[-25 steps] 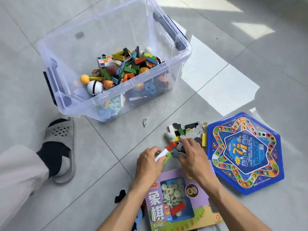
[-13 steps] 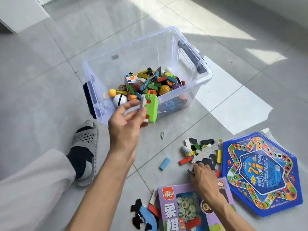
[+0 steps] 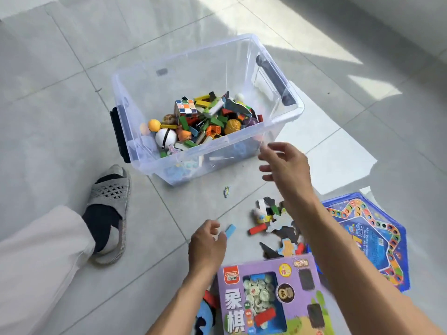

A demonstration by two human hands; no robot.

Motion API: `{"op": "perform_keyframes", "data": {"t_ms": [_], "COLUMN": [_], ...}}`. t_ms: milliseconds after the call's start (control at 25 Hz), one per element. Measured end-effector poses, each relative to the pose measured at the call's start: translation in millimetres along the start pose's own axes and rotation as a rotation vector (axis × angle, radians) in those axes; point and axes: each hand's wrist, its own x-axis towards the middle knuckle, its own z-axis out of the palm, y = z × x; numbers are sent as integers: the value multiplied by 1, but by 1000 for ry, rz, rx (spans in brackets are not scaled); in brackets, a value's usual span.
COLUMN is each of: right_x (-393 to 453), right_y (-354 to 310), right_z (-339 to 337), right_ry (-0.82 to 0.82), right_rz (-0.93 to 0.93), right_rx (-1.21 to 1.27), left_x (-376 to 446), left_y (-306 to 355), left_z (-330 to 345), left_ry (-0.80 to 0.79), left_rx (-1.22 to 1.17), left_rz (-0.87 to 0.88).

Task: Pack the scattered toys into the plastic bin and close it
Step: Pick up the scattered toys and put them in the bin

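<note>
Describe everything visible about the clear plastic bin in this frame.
The clear plastic bin is a rectangular, see-through tub with a thick rolled rim and a dark latch handle at each short end. It stands upright on the grey tiled floor, open, with no lid in view. Its bottom is covered by a jumbled heap of coloured blocks, balls and a scrambled puzzle cube, leaving most of its depth unfilled. Neither hand touches it; the right hand hovers, empty, just outside its near corner.
</note>
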Motion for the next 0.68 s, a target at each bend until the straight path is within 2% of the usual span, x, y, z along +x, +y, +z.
{"op": "perform_keyframes", "data": {"t_ms": [120,280,360,440,520,600,680], "right_x": [-17,-24,-17,-10,-7,-18,-40], "right_y": [103,189,202,203,201,188,144], "right_z": [-27,-26,-24,-20,-17,-14,-8], "right_ry": [75,-120,-95,-41,-44,13,98], "right_rz": [5,-197,-297,-327,-311,-262,-242], "right_rx": [-455,-1042,-1183,-1235,-1194,-949,-589], "left_x": [9,13,6,0,7,22,27], "left_y": [-24,-33,-28,7,64,119,142], "left_z": [35,63,63,40,2,-43,-75], "left_ry": [-37,-41,-20,51,161,188,192], "left_rx": [256,433,316,-39,-386,-661,-767], "left_rz": [131,207,158,112,181,234,262]}}
